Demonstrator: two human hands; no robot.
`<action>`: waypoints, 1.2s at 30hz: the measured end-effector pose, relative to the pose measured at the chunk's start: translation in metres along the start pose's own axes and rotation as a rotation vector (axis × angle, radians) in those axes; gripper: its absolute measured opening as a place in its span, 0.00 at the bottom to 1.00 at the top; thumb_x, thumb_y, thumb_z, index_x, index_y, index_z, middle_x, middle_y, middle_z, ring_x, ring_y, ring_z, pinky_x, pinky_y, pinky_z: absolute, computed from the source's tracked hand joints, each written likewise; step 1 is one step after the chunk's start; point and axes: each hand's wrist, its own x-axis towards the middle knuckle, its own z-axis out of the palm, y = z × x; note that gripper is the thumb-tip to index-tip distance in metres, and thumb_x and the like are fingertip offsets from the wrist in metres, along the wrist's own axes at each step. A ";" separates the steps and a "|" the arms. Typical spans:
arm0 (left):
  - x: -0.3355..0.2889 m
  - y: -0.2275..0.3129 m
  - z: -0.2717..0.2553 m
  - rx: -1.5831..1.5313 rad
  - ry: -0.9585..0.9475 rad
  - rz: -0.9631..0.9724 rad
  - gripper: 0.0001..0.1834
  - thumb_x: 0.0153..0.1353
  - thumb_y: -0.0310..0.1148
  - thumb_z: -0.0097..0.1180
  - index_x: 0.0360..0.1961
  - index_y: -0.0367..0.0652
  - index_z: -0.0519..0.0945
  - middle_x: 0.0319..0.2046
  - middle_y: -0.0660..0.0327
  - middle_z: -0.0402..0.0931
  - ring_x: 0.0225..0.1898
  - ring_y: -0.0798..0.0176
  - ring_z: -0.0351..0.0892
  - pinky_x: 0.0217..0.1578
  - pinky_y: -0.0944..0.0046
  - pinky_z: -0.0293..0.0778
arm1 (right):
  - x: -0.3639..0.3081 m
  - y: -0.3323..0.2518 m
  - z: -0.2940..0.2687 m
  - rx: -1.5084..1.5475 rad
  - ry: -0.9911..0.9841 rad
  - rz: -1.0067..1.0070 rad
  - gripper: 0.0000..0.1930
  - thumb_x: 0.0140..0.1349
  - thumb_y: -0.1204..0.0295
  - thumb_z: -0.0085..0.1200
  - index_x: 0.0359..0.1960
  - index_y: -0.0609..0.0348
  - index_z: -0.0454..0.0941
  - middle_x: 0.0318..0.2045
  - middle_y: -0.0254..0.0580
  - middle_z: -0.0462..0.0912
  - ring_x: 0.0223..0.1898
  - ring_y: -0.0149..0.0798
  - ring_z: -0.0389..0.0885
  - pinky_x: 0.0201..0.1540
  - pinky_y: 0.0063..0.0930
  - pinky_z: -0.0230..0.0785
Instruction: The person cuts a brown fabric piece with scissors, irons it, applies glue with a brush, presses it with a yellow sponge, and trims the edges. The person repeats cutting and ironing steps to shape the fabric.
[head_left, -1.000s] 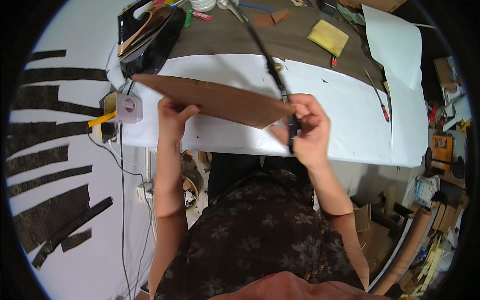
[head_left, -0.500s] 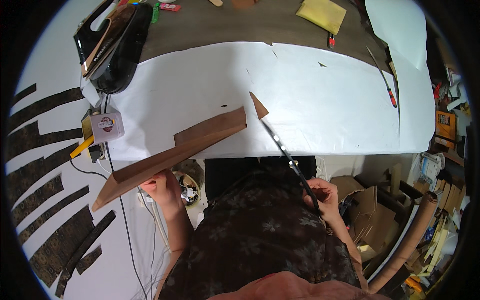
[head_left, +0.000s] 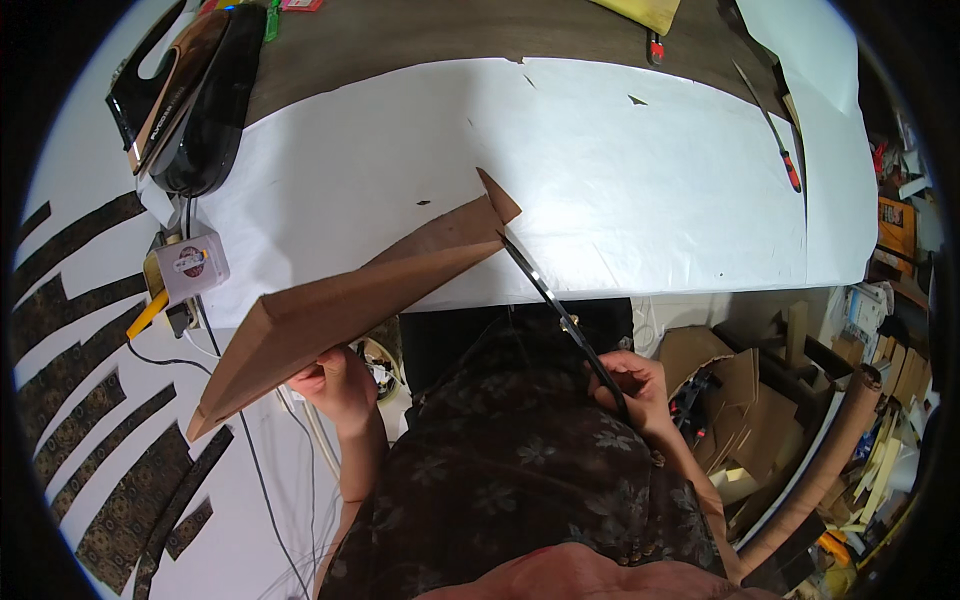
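My left hand [head_left: 335,385] pinches the lower edge of a folded brown cardboard piece [head_left: 330,310], which is tilted over the front edge of the table. Its right end reaches above the white sheet [head_left: 600,200]. In my right hand [head_left: 633,385] is a pair of long, dark-handled scissors [head_left: 557,308], fingers wrapped around the handles. The scissor tips are at the right corner of the brown piece; whether they grip its edge I cannot tell. Just beyond that corner a small brown triangular scrap [head_left: 500,197] shows on the white sheet.
A black iron [head_left: 190,110] stands at the far left, above a small box [head_left: 195,265] and cables. A red-handled pointed tool [head_left: 790,170] lies on the right. Patterned dark strips [head_left: 140,500] lie at left; cardboard offcuts [head_left: 715,400] and a brown tube [head_left: 820,470] are at right.
The brown piece has tilted, showing more of its broad face. The scissor tips have moved from beside the triangular scrap to the piece's right corner. The whole view has shifted slightly.
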 end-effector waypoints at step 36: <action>-0.008 -0.006 -0.011 0.001 -0.127 0.071 0.21 0.66 0.38 0.56 0.54 0.37 0.71 0.53 0.56 0.74 0.55 0.55 0.72 0.59 0.48 0.64 | 0.005 -0.011 -0.005 -0.027 0.005 -0.028 0.15 0.52 0.79 0.65 0.42 0.64 0.76 0.30 0.31 0.78 0.32 0.23 0.75 0.37 0.18 0.66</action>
